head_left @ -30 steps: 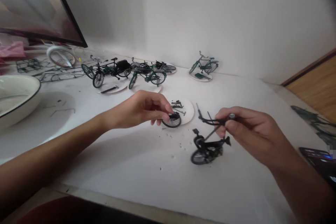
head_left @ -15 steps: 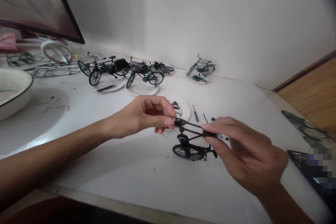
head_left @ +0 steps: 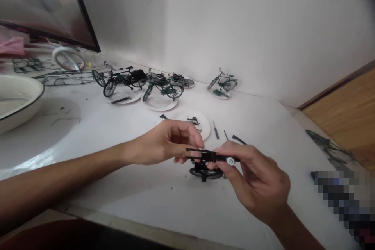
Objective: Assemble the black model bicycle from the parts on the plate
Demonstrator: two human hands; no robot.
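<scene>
A small black model bicycle (head_left: 206, 172) is tilted between my hands, low over the white table. Its rear wheel is attached and hangs below; the front end shows bare fork prongs with no wheel on them. My right hand (head_left: 258, 175) pinches the bicycle frame between thumb and fingers, beside a pale round part (head_left: 231, 161). My left hand (head_left: 170, 142) is curled at the fork prongs, thumb and fingertips closed around them. My fingers partly hide the frame.
Behind my hands lies a paper plate (head_left: 206, 127) with small black parts, and a screwdriver (head_left: 216, 130) beside it. Several model bicycles (head_left: 164, 88) stand toward the wall. An enamel basin (head_left: 22, 95) is at left, a monitor (head_left: 49, 4) above it.
The model bicycle has turned, so its fork prongs now point left across my left thumb. My right hand has shifted left, and my left hand slightly right and down.
</scene>
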